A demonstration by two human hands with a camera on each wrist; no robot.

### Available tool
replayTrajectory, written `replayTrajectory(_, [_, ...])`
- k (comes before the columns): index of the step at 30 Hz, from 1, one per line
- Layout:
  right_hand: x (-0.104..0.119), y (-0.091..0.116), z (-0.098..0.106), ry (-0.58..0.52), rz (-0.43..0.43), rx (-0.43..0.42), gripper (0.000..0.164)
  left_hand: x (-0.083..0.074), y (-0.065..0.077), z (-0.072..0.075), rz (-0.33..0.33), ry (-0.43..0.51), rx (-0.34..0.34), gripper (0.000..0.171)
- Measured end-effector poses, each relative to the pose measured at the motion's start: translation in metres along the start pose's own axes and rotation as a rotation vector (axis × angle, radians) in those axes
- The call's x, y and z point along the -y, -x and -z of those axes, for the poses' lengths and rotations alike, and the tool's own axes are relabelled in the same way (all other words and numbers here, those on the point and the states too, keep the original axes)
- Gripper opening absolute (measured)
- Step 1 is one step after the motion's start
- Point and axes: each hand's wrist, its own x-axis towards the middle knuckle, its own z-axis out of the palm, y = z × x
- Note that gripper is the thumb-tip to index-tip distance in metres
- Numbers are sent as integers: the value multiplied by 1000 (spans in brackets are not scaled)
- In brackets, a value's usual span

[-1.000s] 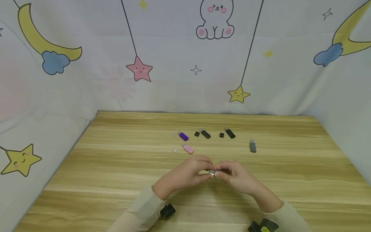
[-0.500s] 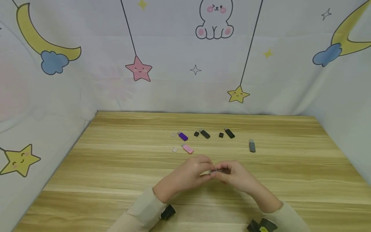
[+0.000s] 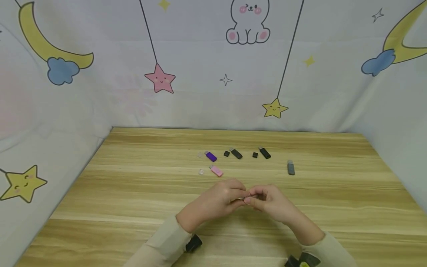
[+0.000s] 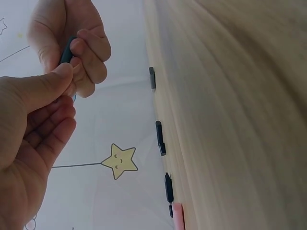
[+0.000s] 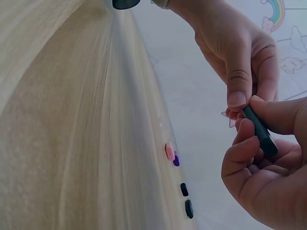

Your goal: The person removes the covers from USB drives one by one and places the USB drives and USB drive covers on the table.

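Observation:
A dark green USB stick [image 5: 260, 132] is held between both hands above the table. My right hand [image 3: 275, 205] grips its body between thumb and curled fingers. My left hand [image 3: 215, 202] pinches the other end with thumb and fingertips, close against the right fingertips. That end is hidden, so I cannot tell whether a cap is on it. In the left wrist view, part of the stick [image 4: 68, 51] shows between the fingers. Further back lie a pink USB stick [image 3: 216, 171], a purple one [image 3: 211, 156] and a grey one [image 3: 291, 168].
Two black USB sticks, one left [image 3: 236, 154] and one right [image 3: 265, 152], lie at the back, each beside a small black cap, left [image 3: 226, 153] and right [image 3: 255, 155]. A clear cap [image 3: 201, 172] is near the pink stick. A printed curtain [image 3: 200, 104] borders the wooden table [image 3: 133, 185].
A silvery metal part showed between the hands a second ago; the fingers now cover it. The right thumb has shifted slightly left and the hands have closed together. The table items stay put.

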Motion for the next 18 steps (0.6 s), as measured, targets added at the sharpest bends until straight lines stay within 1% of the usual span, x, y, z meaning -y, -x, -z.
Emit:
replayTrajectory(5, [-2,0,0,11,0,-9,20,2,2,2,-9,-7,0,17])
replayTrajectory(9, [0,0,1,19,-29,-16,22,4,2,2,-16,-10,-9,17])
replayTrajectory(13, [1,-1,1,22,-65,-16,25,6,2,2,-8,-11,-7,16])
replayTrajectory(18, [1,-1,4,44,-52,1,27,6,2,0,6,9,-19,17])
